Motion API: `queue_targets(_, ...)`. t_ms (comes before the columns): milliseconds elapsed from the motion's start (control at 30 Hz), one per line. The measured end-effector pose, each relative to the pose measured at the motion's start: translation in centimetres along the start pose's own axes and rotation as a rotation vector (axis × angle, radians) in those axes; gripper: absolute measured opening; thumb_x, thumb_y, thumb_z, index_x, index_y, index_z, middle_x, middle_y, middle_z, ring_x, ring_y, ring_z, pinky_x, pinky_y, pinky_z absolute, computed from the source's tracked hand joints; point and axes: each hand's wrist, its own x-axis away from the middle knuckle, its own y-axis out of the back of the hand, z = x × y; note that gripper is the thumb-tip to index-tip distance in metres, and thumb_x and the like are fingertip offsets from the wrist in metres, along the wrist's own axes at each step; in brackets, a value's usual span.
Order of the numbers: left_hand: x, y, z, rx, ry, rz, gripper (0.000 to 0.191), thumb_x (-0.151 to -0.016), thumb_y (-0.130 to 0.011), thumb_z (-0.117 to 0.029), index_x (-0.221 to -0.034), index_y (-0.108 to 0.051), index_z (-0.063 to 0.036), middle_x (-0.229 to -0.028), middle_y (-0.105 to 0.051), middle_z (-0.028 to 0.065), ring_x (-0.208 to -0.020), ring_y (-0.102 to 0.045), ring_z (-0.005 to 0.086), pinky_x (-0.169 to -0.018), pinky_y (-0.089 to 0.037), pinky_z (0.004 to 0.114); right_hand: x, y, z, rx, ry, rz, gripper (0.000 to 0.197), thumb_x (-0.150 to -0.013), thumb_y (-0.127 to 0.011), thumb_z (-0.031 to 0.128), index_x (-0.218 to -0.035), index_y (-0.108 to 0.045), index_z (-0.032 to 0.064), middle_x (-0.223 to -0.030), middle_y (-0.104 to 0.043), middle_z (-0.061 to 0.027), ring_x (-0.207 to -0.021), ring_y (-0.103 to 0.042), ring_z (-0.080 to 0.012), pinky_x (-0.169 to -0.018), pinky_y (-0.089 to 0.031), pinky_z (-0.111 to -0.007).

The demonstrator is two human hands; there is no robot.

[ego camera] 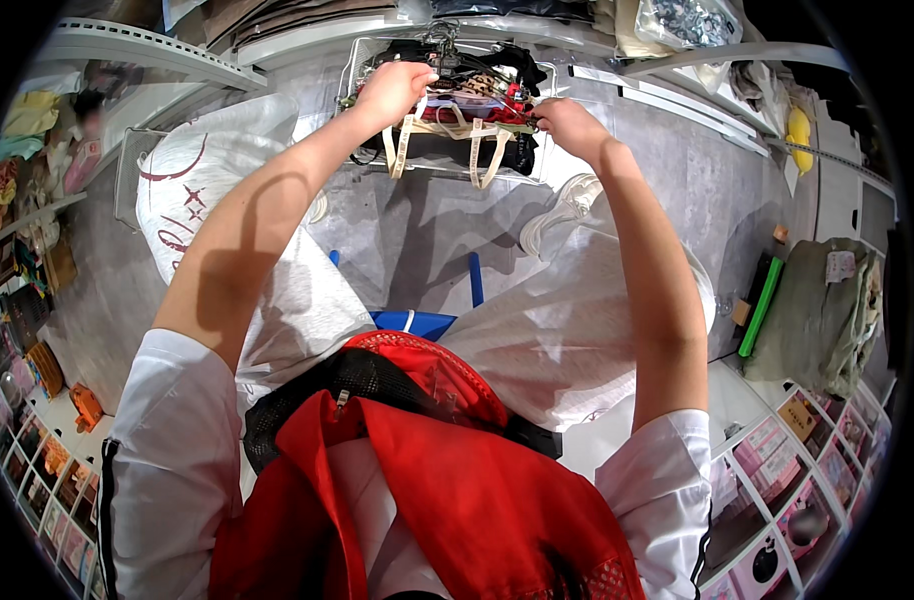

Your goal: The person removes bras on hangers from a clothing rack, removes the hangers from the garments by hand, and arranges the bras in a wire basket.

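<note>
Before me on the floor stands a white wire basket (553, 79) packed with folded or hung garments (476, 86) in black, red, lilac and leopard print. Dark hangers (446, 45) bunch together at its far side. Cream straps (481, 154) bearing writing dangle over the near side, above black fabric. My left hand (394, 91) is over the basket's left part, fingers curled at the top of a pale strap; its grip is partly hidden. At the right end, my right hand (577, 129) pinches a small dark piece, perhaps a hanger's clip, beside the red cloth.
A blue stool (427, 325) shows between my legs. Metal rack uprights (157, 52) flank the basket. Cubbies of boxed goods (772, 450) are behind on both sides. At right are a green strip (761, 307), an olive garment (809, 315) and a yellow plush (800, 139).
</note>
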Motion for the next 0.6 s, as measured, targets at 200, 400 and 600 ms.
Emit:
queue_targets(200, 0.3, -0.1, -0.5, -0.018, -0.092, -0.041, 0.019, -0.085, -0.05, -0.018, -0.087, -0.061, -0.0028, -0.075, -0.063, 0.0109, -0.072, -0.06, 0.0279, -0.067, -0.046, 0.035, 0.3, 0.8, -0.2, -0.434, -0.299, -0.08, 0.022, -0.077, -0.058, 0.013, -0.095, -0.064, 0.0018, -0.084, -0.064, -0.0152, -0.079, -0.06, -0.0308, -0.075, -0.047, -0.032)
queue_targets(400, 0.5, -0.8, -1.2, -0.019, -0.158, -0.065, 0.019, -0.084, -0.054, -0.018, -0.089, -0.063, -0.0025, -0.083, -0.063, 0.0138, -0.079, -0.06, 0.0316, -0.071, -0.047, 0.037, -1.6, -1.4, 4.3, -0.323, -0.123, -0.37, 0.03, -0.075, -0.065, 0.023, -0.099, -0.063, 0.0062, -0.103, -0.061, -0.0135, -0.097, -0.057, -0.0289, -0.09, -0.041, -0.039)
queue_targets(600, 1.7, -0.9, -1.3, -0.006, -0.271, -0.168, 0.018, -0.081, -0.057, -0.017, -0.09, -0.065, -0.0038, -0.087, -0.065, 0.0114, -0.083, -0.06, 0.0289, -0.076, -0.046, 0.036, -3.9, -3.7, 8.5, -0.418, -0.129, -0.494, 0.02, -0.077, -0.062, 0.018, -0.094, -0.065, 0.0056, -0.086, -0.065, -0.0125, -0.083, -0.061, -0.0291, -0.08, -0.045, -0.039)
